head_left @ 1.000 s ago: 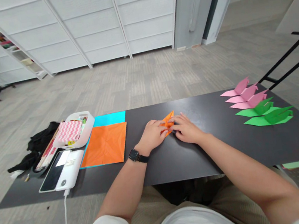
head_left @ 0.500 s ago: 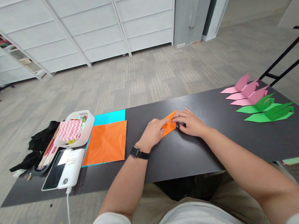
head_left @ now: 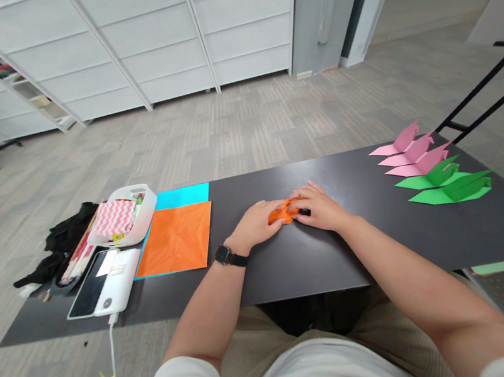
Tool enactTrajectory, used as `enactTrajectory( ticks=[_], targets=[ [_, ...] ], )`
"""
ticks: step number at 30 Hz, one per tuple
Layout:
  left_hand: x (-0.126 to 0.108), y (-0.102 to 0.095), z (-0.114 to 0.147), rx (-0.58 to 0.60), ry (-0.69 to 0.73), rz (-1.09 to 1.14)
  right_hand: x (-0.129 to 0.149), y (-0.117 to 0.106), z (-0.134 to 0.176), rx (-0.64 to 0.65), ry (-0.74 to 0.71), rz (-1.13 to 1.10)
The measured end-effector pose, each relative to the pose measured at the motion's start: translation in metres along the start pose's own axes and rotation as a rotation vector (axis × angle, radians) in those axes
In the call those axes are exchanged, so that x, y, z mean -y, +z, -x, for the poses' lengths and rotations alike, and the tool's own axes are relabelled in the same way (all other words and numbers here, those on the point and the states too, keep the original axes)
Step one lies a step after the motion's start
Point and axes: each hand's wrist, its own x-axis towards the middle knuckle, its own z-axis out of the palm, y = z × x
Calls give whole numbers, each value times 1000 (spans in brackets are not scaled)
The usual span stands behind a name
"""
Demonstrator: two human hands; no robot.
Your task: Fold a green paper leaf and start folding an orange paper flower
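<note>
A small piece of folded orange origami paper (head_left: 286,213) lies on the dark table between my two hands. My left hand (head_left: 264,220), with a black watch on its wrist, closes on the paper's left side. On the right side, the fingers of my right hand (head_left: 315,206) are curled over the same paper. Both hands cover much of it, so its exact folded shape is hidden. To the left rests a flat sheet of orange paper (head_left: 176,238), on top of blue paper (head_left: 184,196).
Pink folded paper birds (head_left: 412,153) and green ones (head_left: 452,185) stand in a row at the right. At the left sit a white basket (head_left: 145,221), a phone (head_left: 88,287), a white power bank with cable (head_left: 116,283) and black cloth (head_left: 69,227). The table's near edge (head_left: 316,293) runs before my lap.
The orange paper has turned and been pressed between my hands; its pointed tip no longer sticks up. My left fingers have shifted around its left side. The view has moved slightly.
</note>
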Motion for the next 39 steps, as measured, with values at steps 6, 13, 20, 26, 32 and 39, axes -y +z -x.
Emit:
enactTrajectory(
  ticks=[6,13,20,26,32,39],
  targets=[
    [8,4,-2,27,7,-2,1,2,-1,8,4,-5],
    [12,7,-6,38,73,-5,3,5,-2,2,13,-32],
    [10,9,-5,-10,-42,-13,7,5,-4,-6,46,-22],
    [10,9,-6,-9,-65,48,7,10,-5,-43,84,11],
    [9,9,-7,1,-65,30,5,13,-5,-57,104,24],
    [10,6,-6,18,-40,23,5,17,-6,-91,118,43]
  ],
)
